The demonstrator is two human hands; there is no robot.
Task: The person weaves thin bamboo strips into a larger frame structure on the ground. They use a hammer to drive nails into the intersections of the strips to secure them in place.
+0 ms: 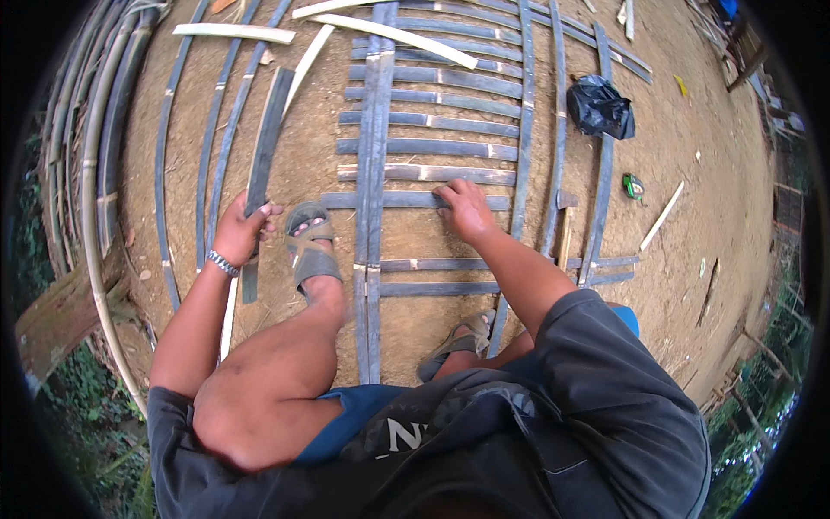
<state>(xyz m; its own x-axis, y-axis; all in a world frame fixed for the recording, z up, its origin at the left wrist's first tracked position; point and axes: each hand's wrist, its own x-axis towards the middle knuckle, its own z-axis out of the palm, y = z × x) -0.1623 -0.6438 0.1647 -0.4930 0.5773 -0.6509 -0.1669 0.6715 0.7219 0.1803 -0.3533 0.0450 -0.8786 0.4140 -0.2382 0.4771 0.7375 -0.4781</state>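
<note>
My left hand is closed around a dark, flat bamboo slat, which stands up lengthwise beside my left foot. On the ground lies a ladder-like frame of dark bamboo strips, with several crosswise slats over long rails. My right hand grips the upper edge of a crosswise bamboo slat near the frame's middle, its fingers bent over it. Two more crosswise slats lie nearer my body, beyond a wider gap.
A hammer lies right of the frame, with a black plastic bag and a green tape measure farther right. Pale bamboo strips cross the far end. Long bamboo poles line the left. My sandalled feet stand on bare earth.
</note>
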